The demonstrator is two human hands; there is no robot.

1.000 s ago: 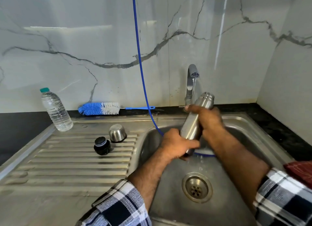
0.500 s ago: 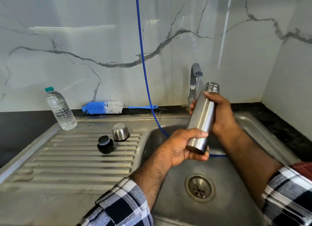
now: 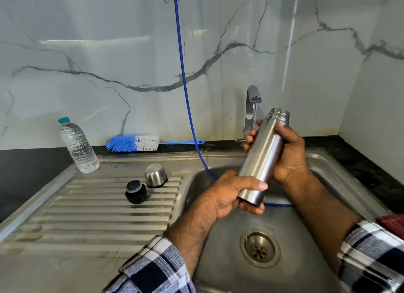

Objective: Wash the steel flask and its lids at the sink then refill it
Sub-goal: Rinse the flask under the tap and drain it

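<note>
Flask held over the sink, both lids set aside on the drainboard.

Left of centre, the black lid (image 3: 135, 191) and steel cap (image 3: 155, 175) rest on the ridged drainboard (image 3: 87, 216); a knock could roll them. At centre right, the left hand (image 3: 231, 194) grips the base of the flask (image 3: 261, 159) and the right hand (image 3: 288, 152) wraps its upper body, mouth tilted beside the running tap (image 3: 251, 109). Wet steel may slip into the sink (image 3: 341, 179).

Home kitchen: steel sink (image 3: 341, 174), tap (image 3: 251, 104).
</note>
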